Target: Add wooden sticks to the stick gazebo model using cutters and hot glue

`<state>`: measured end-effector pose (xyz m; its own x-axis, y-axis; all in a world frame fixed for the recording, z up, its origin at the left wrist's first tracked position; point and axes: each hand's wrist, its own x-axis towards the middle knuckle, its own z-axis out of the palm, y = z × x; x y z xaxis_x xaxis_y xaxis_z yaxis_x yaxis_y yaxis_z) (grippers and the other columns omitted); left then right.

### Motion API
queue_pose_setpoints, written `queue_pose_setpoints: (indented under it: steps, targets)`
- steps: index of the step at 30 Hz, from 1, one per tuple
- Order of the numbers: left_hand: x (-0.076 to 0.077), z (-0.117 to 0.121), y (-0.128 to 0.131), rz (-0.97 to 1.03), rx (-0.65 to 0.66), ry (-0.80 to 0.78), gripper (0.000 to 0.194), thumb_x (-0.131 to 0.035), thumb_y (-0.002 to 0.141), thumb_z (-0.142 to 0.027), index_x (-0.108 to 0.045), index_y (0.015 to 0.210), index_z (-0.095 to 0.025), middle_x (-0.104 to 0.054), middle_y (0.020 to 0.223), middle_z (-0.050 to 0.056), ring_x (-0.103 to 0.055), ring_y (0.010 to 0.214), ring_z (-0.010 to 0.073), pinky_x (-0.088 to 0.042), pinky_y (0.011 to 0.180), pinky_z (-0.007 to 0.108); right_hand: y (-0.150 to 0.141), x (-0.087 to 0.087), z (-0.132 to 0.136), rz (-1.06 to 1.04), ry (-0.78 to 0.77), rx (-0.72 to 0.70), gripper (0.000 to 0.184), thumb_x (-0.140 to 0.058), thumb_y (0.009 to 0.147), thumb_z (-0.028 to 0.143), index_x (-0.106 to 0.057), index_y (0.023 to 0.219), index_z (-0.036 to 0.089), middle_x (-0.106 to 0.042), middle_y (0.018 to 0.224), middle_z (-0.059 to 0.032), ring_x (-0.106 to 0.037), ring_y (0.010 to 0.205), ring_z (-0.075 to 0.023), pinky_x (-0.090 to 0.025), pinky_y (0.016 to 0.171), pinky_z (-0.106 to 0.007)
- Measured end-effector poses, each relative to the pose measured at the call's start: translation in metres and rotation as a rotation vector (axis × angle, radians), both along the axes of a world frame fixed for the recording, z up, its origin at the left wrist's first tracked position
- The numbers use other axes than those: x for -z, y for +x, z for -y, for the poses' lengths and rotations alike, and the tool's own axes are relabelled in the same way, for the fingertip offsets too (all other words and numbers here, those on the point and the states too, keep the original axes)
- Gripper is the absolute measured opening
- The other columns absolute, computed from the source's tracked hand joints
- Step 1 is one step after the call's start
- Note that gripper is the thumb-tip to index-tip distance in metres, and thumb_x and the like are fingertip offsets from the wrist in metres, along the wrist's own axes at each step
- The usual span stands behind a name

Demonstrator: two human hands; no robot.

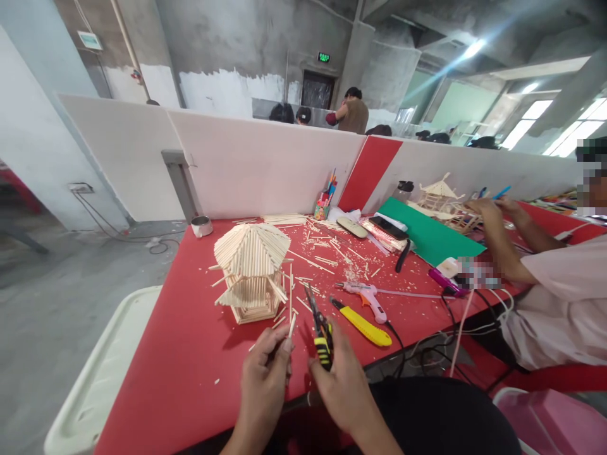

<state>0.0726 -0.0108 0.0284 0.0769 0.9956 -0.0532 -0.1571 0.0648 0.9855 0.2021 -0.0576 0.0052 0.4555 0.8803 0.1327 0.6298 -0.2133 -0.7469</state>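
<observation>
Between the thumb and fingers of my left hand is a short pale wooden stick, pointing up and away from me. My right hand is wrapped round the black and yellow handles of a pair of pliers-like cutters, whose dark jaws point forward, apart from the stick. Just beyond my left hand stands a small pavilion model made of wooden sticks, with a peaked roof. Loose sticks lie at its right side.
A yellow utility knife and a pink glue gun lie right of my hands on the red table. Behind are wood scraps, a pen cup and a green board. A co-worker's arms work on another stick model at right.
</observation>
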Motion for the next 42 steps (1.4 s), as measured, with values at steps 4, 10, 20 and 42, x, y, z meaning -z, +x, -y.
queue_pose_setpoints:
  steps: [4,10,20,42]
  targets:
    - [-0.003,-0.005,-0.004,0.275,0.023,-0.256,0.036,-0.079,0.058,-0.042,-0.067,0.076,-0.014,-0.054,0.048,-0.004,-0.040,0.040,0.0044,-0.032,0.037,0.015,0.012,-0.003,-0.021,0.356,0.008,0.044,0.056,-0.063,0.070,0.029,-0.055,0.123,0.015,-0.061,0.107,-0.0171,-0.057,0.102,-0.0337,-0.045,0.084,-0.046]
    - [-0.011,-0.020,-0.012,0.500,0.047,-0.366,0.032,-0.084,0.055,-0.032,-0.063,0.068,-0.012,-0.057,0.059,-0.002,-0.040,0.043,0.0020,-0.027,0.036,0.013,-0.005,-0.023,-0.030,0.132,0.273,-0.164,0.024,-0.049,0.087,0.036,-0.066,0.096,0.022,-0.065,0.091,-0.0067,-0.061,0.086,-0.0190,-0.048,0.077,-0.031]
    - [-0.014,-0.041,-0.007,0.645,0.044,-0.417,0.029,-0.083,0.054,-0.027,-0.061,0.065,-0.011,-0.057,0.056,-0.003,-0.037,0.040,0.0004,-0.024,0.034,0.012,-0.019,-0.031,-0.044,-0.016,0.299,-0.228,0.024,-0.049,0.088,0.035,-0.068,0.089,0.020,-0.069,0.084,-0.0047,-0.064,0.075,-0.0150,-0.051,0.070,-0.023]
    - [-0.019,-0.053,-0.004,0.721,0.058,-0.445,0.028,-0.082,0.054,-0.022,-0.058,0.065,-0.011,-0.052,0.055,-0.005,-0.035,0.041,-0.0004,-0.024,0.035,0.012,-0.013,-0.083,-0.074,0.540,0.430,-0.465,0.039,-0.046,0.082,0.020,-0.063,0.117,0.022,-0.049,0.089,-0.0056,-0.046,0.088,-0.0197,-0.042,0.076,-0.035]
